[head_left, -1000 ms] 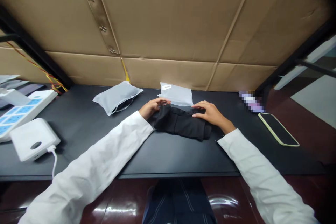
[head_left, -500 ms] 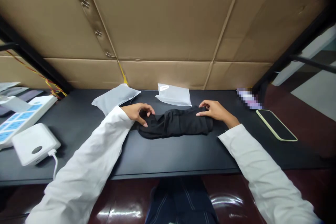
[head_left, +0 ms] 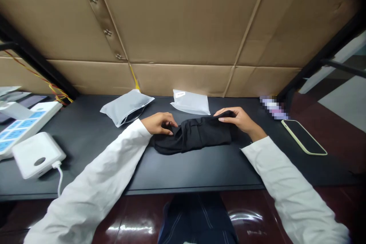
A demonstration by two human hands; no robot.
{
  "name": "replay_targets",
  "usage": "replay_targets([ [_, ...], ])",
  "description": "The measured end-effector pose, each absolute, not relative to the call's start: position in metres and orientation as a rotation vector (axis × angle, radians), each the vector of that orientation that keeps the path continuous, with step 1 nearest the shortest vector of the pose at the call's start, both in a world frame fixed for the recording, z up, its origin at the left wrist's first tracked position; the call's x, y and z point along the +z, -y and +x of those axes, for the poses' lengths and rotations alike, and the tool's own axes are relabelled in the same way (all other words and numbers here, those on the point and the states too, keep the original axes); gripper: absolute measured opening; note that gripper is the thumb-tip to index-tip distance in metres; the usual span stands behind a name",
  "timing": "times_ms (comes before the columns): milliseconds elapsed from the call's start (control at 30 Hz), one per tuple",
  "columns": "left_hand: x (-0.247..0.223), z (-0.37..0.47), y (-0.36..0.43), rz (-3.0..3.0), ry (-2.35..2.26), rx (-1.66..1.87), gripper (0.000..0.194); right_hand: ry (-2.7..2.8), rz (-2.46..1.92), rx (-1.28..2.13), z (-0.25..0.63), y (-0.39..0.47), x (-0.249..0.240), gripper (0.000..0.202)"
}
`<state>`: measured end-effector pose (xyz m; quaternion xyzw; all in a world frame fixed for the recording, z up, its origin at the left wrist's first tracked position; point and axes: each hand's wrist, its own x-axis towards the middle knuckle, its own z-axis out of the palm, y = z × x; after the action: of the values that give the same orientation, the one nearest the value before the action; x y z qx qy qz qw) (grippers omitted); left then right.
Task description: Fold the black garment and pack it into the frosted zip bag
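Note:
A folded black cloth (head_left: 197, 133) lies lengthwise on the dark table, in front of me. At its left end my left hand (head_left: 161, 124) pinches the upper edge between thumb and fingers. My right hand (head_left: 234, 117) grips the top right corner, with that edge lifted a little off the table. Behind my left hand rests a frosted plastic bag (head_left: 124, 105) with its mouth partly open. A second frosted bag (head_left: 191, 102) with a white label lies flat behind the cloth.
On the left of the table (head_left: 185, 171) are a power strip (head_left: 28, 126) and a white charger (head_left: 38, 156) with a cable. A phone (head_left: 304, 137) and a blurred purple packet (head_left: 274, 107) lie at the right. Brown cardboard (head_left: 177, 19) stands behind.
My left hand has moved right along the cloth and now pinches its upper edge. My right hand has raised the cloth's right corner. More of the left bag's opening shows.

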<state>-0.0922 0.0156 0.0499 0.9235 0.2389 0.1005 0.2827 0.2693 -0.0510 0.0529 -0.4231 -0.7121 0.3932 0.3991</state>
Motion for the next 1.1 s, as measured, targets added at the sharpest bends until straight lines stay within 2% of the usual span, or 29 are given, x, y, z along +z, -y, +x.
replay_targets([
  [100, 0.048, -0.086, -0.01, 2.568, -0.654, 0.395, 0.019, 1.682, -0.902, 1.287, 0.273, 0.056, 0.055, 0.019],
  [300, 0.067, -0.072, 0.017, 2.802, -0.599, 1.106, 0.013, 1.826, -0.559, 1.967, 0.283, 0.064, 0.054, 0.025],
  [367, 0.08, -0.069, 0.029, 2.793, -0.493, 1.045, 0.008, 1.865, -0.434, 2.193, 0.282, 0.065, 0.051, 0.026],
  [467, 0.094, -0.066, 0.044, 2.677, -0.28, 0.547, 0.008, 1.846, -0.382, 2.318, 0.279, 0.064, 0.046, 0.027],
  [533, 0.096, -0.065, 0.049, 2.516, -0.188, 0.235, 0.011, 1.861, -0.413, 2.316, 0.277, 0.063, 0.046, 0.029],
  [633, 0.091, -0.064, 0.052, 2.335, -0.192, 0.008, 0.014, 1.911, -0.527, 2.27, 0.275, 0.063, 0.052, 0.029],
  [800, 0.079, -0.063, 0.049, 2.342, -0.341, 0.003, 0.027, 1.978, -0.649, 2.241, 0.275, 0.064, 0.062, 0.027],
  [867, 0.077, -0.064, 0.048, 2.354, -0.341, 0.02, 0.018, 2.012, -0.647, 2.184, 0.275, 0.063, 0.064, 0.026],
  [933, 0.078, -0.065, 0.046, 2.33, -0.329, 0.029, 0.005, 2.022, -0.709, 2.024, 0.275, 0.062, 0.064, 0.027],
  [1100, 0.079, -0.07, 0.035, 2.175, -0.437, 0.041, 0.033, 1.81, -1.25, 1.354, 0.273, 0.05, 0.047, 0.042],
])
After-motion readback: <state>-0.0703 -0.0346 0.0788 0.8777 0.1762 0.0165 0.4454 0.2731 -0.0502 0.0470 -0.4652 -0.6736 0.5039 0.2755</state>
